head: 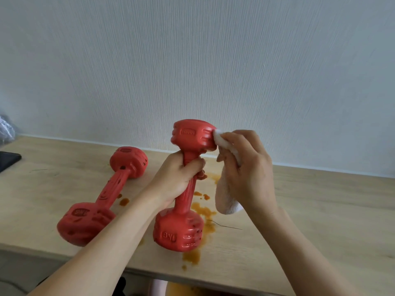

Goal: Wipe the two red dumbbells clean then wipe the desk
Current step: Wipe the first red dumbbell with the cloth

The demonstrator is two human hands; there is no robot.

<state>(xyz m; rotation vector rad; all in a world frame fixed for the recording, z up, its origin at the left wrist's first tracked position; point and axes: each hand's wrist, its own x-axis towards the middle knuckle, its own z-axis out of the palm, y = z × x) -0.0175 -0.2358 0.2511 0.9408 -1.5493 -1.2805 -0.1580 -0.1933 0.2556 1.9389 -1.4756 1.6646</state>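
Observation:
One red dumbbell [188, 189] stands upright on the light wooden desk [320, 210], its lower head resting on the surface. My left hand [177, 176] grips its handle. My right hand [248, 167] holds a white cloth [226, 199] and presses a corner of it against the right side of the upper head. The rest of the cloth hangs down below my palm. The second red dumbbell [106, 193] lies flat on the desk to the left, dark spots on its heads.
Orange-brown stains [201, 210] are spread on the desk around and in front of the upright dumbbell. A thin dark hair or wire [226, 225] lies right of it. A black flat device [8, 161] sits at the far left. A white wall runs behind the desk.

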